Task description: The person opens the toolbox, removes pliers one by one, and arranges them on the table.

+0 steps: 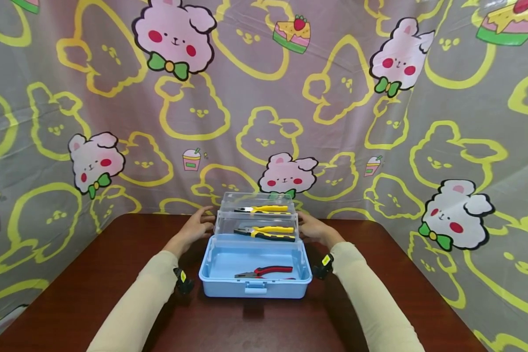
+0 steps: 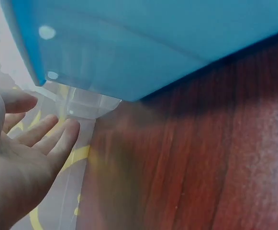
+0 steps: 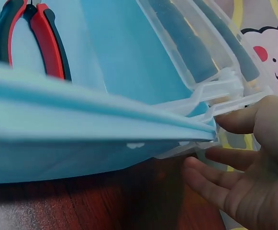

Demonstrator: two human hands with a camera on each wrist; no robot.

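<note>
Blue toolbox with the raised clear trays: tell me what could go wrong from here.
If the clear trays tip or fold, the yellow-and-black pliers lying in them might slide or jam. The right hand, close beside the clear hinge arms, could get pinched if they fold down. And the red-and-black pliers in the blue toolbox might shift and knock its wall if the box is tilted.

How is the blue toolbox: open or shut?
Open. The blue toolbox shows red-handled pliers inside, with its clear trays raised behind.
</note>
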